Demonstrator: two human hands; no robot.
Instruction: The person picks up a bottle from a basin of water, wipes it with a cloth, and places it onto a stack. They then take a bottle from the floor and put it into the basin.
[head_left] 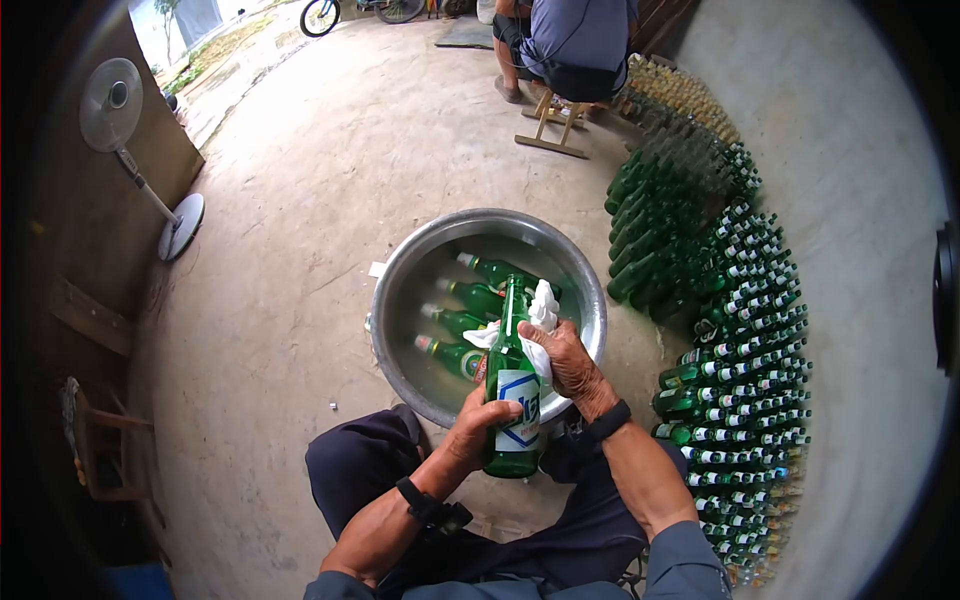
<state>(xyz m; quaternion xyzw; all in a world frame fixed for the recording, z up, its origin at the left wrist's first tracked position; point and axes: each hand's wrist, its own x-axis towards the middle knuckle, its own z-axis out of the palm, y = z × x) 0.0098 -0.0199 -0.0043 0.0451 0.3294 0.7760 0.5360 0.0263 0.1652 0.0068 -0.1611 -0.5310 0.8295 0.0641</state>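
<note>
A green glass bottle [512, 345] with a white and blue label is held tilted over the near rim of a metal basin [392, 372]. My left hand [468, 428] is wrapped round its lower part, thumb on the label. Higher up, my right hand [566, 362] presses a white cloth [543, 308] against the bottle's side, its fingers partly hidden by the cloth. In the basin's cloudy water lie several other green bottles [455, 320], necks pointing left.
Many green bottles [735, 400] are stacked along the wall at right. A person [580, 45] sits on a wooden stool [552, 135] ahead. A standing fan [112, 105] is at left, above a wooden chair [110, 430]. Bicycles [320, 16] stand at the far doorway.
</note>
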